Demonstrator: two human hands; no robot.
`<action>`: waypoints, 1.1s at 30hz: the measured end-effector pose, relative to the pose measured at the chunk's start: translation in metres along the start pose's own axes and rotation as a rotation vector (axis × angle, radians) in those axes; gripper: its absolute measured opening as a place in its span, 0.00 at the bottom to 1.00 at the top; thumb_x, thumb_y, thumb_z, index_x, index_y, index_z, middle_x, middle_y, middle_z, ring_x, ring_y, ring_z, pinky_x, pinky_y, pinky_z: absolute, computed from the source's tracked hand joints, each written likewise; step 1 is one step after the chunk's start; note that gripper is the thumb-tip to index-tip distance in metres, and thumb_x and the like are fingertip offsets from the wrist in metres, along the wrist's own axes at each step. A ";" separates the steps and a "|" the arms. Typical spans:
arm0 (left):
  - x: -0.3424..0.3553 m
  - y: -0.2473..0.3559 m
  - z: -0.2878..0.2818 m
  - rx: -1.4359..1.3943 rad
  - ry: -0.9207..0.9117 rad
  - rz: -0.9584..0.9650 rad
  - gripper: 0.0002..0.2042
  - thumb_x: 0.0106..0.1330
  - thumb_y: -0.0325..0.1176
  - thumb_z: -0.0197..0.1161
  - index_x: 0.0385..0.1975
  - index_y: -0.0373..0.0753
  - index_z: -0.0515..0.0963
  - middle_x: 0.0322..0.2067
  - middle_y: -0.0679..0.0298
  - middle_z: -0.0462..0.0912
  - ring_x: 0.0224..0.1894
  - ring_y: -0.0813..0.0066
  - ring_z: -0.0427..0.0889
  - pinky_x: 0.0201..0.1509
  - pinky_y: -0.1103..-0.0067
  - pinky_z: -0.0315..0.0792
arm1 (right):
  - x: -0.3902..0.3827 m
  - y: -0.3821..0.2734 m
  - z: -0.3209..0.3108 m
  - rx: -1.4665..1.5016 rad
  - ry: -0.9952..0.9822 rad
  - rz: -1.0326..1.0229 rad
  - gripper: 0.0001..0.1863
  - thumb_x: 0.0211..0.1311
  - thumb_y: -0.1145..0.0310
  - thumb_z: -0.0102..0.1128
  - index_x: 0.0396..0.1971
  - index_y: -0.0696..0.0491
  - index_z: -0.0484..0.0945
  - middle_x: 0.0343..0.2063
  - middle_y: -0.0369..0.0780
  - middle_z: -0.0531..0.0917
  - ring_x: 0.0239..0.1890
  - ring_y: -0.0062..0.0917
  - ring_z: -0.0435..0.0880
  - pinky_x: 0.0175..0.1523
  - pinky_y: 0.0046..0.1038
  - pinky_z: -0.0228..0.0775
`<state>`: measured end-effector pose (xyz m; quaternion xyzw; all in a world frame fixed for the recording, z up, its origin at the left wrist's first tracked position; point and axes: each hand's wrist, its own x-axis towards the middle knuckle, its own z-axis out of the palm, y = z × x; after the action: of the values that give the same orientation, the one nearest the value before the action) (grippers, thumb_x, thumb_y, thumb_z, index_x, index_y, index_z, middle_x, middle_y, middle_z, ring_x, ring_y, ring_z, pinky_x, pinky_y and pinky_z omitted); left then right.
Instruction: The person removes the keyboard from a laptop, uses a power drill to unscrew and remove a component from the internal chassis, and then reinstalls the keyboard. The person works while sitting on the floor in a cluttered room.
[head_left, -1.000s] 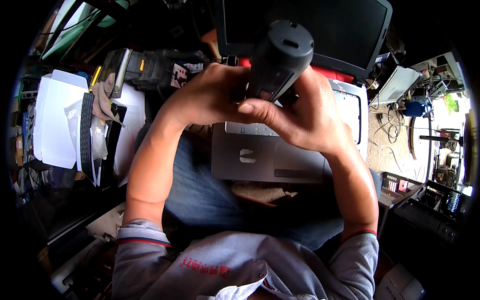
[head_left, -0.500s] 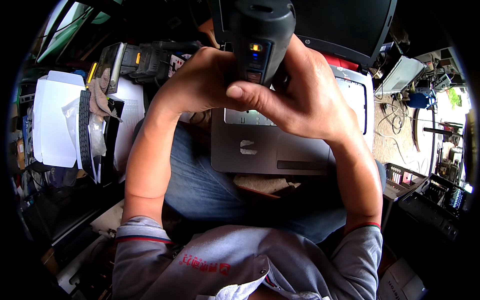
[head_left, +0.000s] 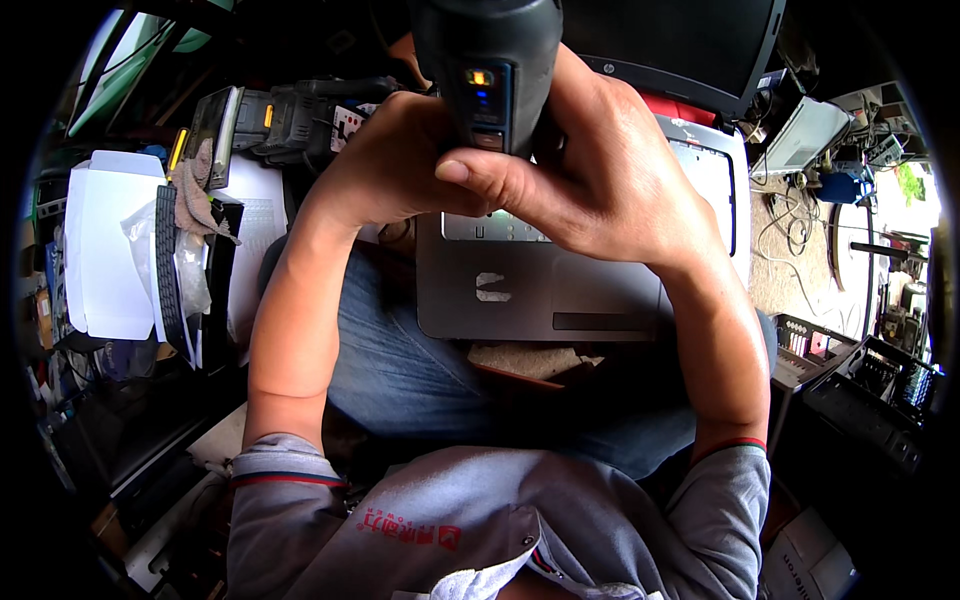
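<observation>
Upright over an open laptop, a black rounded handheld device (head_left: 487, 40) shows lit yellow and blue indicators; its working end is hidden. My right hand (head_left: 610, 170) is wrapped round its right side, the thumb lying across just below a small button. Close by on the left, my left hand (head_left: 400, 165) is curled, with its fingertips hidden behind the device and the right thumb. Whatever it grips cannot be made out. Beneath both hands is the laptop's grey palm rest (head_left: 540, 290), with a pale bare recess where a keyboard sits. Behind it stands the dark screen (head_left: 680, 50).
To the left lie a white opened carton (head_left: 110, 240), a loose black keyboard (head_left: 168, 270), a brown cloth (head_left: 195, 200) and black power-tool parts (head_left: 295, 115). On the right are tangled cables (head_left: 795, 225), a grey metal case (head_left: 800, 135) and an opened black case (head_left: 875, 400).
In the picture, the device and my hands have shifted slightly left and up, with the laptop shifting a little the same way. My right hand keeps its hold.
</observation>
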<state>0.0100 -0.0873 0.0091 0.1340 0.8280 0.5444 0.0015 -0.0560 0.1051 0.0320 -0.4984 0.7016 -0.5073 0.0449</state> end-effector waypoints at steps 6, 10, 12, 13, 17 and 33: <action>0.000 -0.001 0.000 0.060 0.006 0.031 0.11 0.46 0.29 0.75 0.29 0.37 0.82 0.23 0.64 0.85 0.27 0.77 0.85 0.34 0.80 0.79 | 0.000 0.000 0.000 0.027 -0.015 0.016 0.29 0.54 0.58 0.74 0.51 0.57 0.74 0.29 0.40 0.83 0.31 0.24 0.84 0.36 0.25 0.75; 0.002 0.001 0.001 0.065 0.032 0.075 0.13 0.46 0.33 0.77 0.30 0.37 0.83 0.24 0.63 0.86 0.28 0.75 0.85 0.34 0.79 0.79 | 0.000 -0.001 -0.001 0.028 -0.016 -0.015 0.30 0.53 0.58 0.75 0.52 0.57 0.74 0.30 0.40 0.83 0.32 0.23 0.84 0.38 0.25 0.75; 0.001 0.002 0.001 0.085 0.043 0.088 0.14 0.45 0.35 0.78 0.30 0.38 0.84 0.24 0.63 0.86 0.28 0.75 0.86 0.34 0.79 0.79 | 0.000 0.000 -0.001 0.033 -0.015 -0.020 0.31 0.53 0.57 0.75 0.52 0.57 0.74 0.31 0.40 0.83 0.32 0.24 0.83 0.38 0.25 0.75; 0.000 0.002 0.001 0.124 0.037 0.086 0.15 0.44 0.36 0.79 0.30 0.38 0.84 0.25 0.63 0.86 0.28 0.75 0.86 0.35 0.79 0.79 | 0.000 0.001 -0.001 0.021 -0.015 -0.017 0.31 0.53 0.56 0.75 0.52 0.57 0.74 0.31 0.40 0.83 0.32 0.24 0.83 0.38 0.25 0.75; -0.001 0.002 0.002 0.082 0.023 0.010 0.14 0.44 0.33 0.78 0.30 0.38 0.83 0.25 0.63 0.86 0.28 0.76 0.86 0.36 0.80 0.79 | 0.001 0.004 -0.001 -0.015 -0.004 -0.044 0.30 0.53 0.56 0.75 0.51 0.57 0.74 0.31 0.40 0.83 0.33 0.24 0.84 0.38 0.26 0.75; 0.002 0.001 0.003 -0.003 0.022 0.061 0.12 0.44 0.30 0.77 0.28 0.38 0.83 0.24 0.65 0.86 0.28 0.76 0.85 0.36 0.79 0.80 | 0.000 0.002 -0.001 -0.006 -0.016 -0.029 0.29 0.53 0.57 0.75 0.50 0.57 0.74 0.31 0.40 0.83 0.34 0.25 0.84 0.39 0.26 0.74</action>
<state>0.0093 -0.0837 0.0092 0.1534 0.8226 0.5470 -0.0239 -0.0580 0.1054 0.0311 -0.5129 0.6953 -0.5018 0.0418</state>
